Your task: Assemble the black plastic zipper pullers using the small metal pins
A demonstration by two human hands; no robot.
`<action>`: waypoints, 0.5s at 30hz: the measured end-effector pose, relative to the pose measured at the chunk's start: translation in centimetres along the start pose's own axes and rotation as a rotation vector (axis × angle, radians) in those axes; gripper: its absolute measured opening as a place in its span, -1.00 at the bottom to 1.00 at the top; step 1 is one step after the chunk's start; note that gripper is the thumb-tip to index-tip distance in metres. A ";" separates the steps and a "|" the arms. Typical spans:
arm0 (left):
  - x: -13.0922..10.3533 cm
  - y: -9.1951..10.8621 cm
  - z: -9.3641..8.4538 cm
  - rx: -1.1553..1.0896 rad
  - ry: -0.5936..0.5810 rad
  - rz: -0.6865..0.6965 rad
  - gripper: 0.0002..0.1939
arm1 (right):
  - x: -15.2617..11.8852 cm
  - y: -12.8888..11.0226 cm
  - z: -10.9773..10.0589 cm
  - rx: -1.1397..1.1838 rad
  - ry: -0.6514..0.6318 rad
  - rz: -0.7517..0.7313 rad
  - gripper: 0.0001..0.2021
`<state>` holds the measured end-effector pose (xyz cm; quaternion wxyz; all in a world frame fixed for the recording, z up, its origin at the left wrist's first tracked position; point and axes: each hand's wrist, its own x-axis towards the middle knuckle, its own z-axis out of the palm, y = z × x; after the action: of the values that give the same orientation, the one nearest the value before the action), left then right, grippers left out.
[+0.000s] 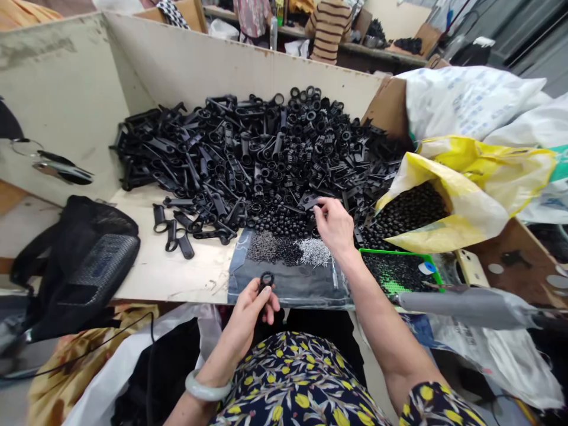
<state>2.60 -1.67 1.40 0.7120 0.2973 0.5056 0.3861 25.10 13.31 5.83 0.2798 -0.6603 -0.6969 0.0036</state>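
Note:
Near the front edge of the bench, my left hand is closed on a black plastic part with a ring-shaped end. My right hand reaches to the front of a big heap of black plastic parts, its thumb and fingers at a flat black piece. Small round black balls lie just left of that hand. Below them, silver pins and small brownish-grey bits rest in piles on a dark cloth mat.
On the right stand a yellow-white bag of black balls, a green tray of small black pieces and a grey electric-screwdriver-like tool. A black bag lies left; pliers hang on the left wall. People are in the background.

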 end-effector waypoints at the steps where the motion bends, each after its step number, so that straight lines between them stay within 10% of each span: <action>1: 0.0 0.0 0.0 -0.005 0.019 0.024 -0.57 | 1.0 0.8 0.3 -0.054 0.015 0.056 -0.73; 7: 0.7 0.2 1.1 -0.110 0.152 0.166 -0.60 | 4.3 2.6 2.5 -0.112 -0.053 0.129 -0.76; 15: 1.5 1.6 2.3 -0.362 0.090 0.169 -0.57 | 1.2 1.2 0.1 0.802 0.027 0.410 -0.74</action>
<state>4.62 0.35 2.70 0.6954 0.1882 0.4329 0.5418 26.21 14.65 5.75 0.5162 -0.6241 -0.4915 0.3200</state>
